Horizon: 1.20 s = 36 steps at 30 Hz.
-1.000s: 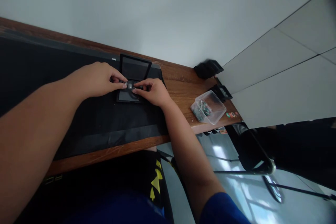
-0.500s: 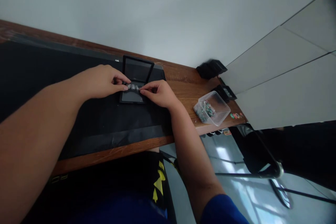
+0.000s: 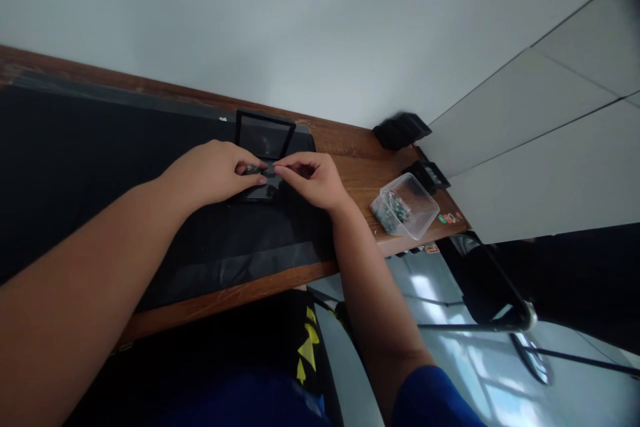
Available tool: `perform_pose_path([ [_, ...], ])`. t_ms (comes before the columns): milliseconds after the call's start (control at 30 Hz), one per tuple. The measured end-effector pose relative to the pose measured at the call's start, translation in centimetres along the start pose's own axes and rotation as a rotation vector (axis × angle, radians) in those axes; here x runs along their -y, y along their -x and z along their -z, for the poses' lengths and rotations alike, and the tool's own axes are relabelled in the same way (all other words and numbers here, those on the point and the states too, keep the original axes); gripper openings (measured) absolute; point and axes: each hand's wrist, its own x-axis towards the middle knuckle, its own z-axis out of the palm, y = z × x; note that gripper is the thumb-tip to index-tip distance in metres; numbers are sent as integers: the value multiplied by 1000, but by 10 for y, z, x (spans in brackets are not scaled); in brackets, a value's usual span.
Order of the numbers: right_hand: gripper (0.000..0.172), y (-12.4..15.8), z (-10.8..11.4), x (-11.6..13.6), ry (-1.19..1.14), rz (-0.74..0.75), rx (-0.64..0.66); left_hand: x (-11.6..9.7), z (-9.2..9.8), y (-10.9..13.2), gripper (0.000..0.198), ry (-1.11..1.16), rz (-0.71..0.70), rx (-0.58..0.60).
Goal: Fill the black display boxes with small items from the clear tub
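A shallow black case (image 3: pixel 263 140) stands on the black mat with its dark see-through lid raised at the back. Over its base, my left hand (image 3: pixel 223 173) has thumb and forefinger bent close together, and a few small shiny pieces (image 3: pixel 251 169) show behind those fingers. My right hand (image 3: pixel 320 180) pinches at the base's right side, its fingertips almost meeting those of the left. What either pinch holds is too small and too covered to name. Both hands hide much of the base.
A clear plastic tub (image 3: pixel 407 207) with many small wrapped pieces stands right on the wooden table (image 3: pixel 345 147). Black boxes (image 3: pixel 400 131) sit behind it by the wall. Small coloured rings (image 3: pixel 450 218) lie near the right edge. A metal-framed chair (image 3: pixel 525 313) stands beyond.
My left hand has moved right across the case and now covers most of the row of small clear pieces. The right hand has shifted slightly right; its pinch stays closed.
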Motion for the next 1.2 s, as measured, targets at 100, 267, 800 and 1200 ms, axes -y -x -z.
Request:
perform_pose_path([
  [100,44,20,9,25,54,22,-128,0,0,-2,51,39,16,2],
  [267,37,78,99,81,458,-127,-341,1,1,-5,54,48,20,-16],
  [800,26,102,175,24,1160,-850,354,-15,7,8,59,-14,-86,-199],
  [1200,14,112,205,16,968,-712,-28,-8,11,7,60,-22,-22,-179],
])
